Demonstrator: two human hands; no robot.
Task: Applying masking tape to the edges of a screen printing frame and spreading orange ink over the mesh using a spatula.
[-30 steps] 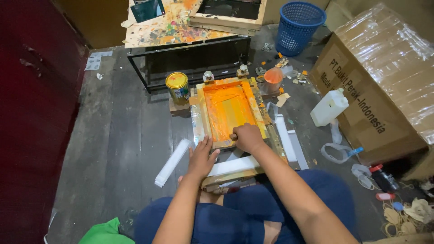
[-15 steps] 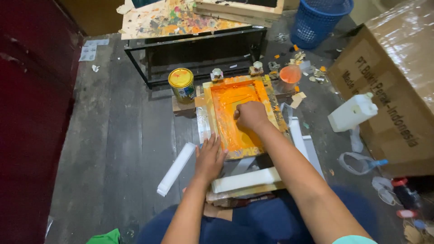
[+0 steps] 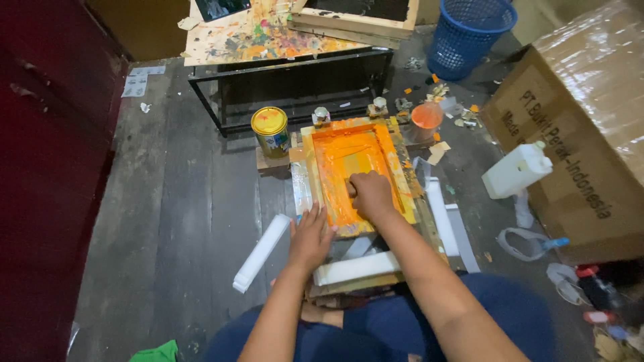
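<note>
Head view, looking down at the floor.

Wooden printing frame [image 3: 355,177] at centre, lying flat on the floor [image 3: 181,221], mesh flooded with orange ink. Right hand [image 3: 370,194] inside the frame, at about 5 o'clock from the frame's centre, fist closed around a tool pressed to the mesh; tool mostly hidden under the fingers, kind not clear. Left hand [image 3: 310,236] at 7 o'clock from the frame, fingers spread, palm flat on the near left corner, bracing the frame.

Yellow-lidded tin [image 3: 270,131] at 10 o'clock from the frame, just beside its far left corner. Small orange cup [image 3: 426,118] at 2 o'clock, near the far right corner. White strip [image 3: 262,251] on the floor at 8 o'clock, just beside the left hand. White jug [image 3: 518,170] at 3 o'clock, well apart, leaning against a cardboard box [image 3: 577,127]. Blue basket [image 3: 469,32] at 1 o'clock, far side. Black metal stand [image 3: 295,84] with a paint-spattered board [image 3: 268,37] on top at 12 o'clock.

Step in hand, as judged: ink stroke across the mesh, right hand near the near end of the frame, left hand holding the frame down. Next move calls for even downward pressure through the stroke, steady hold at the corner so the frame does not shift, and a clean lift of the tool clear of the ink.
</note>
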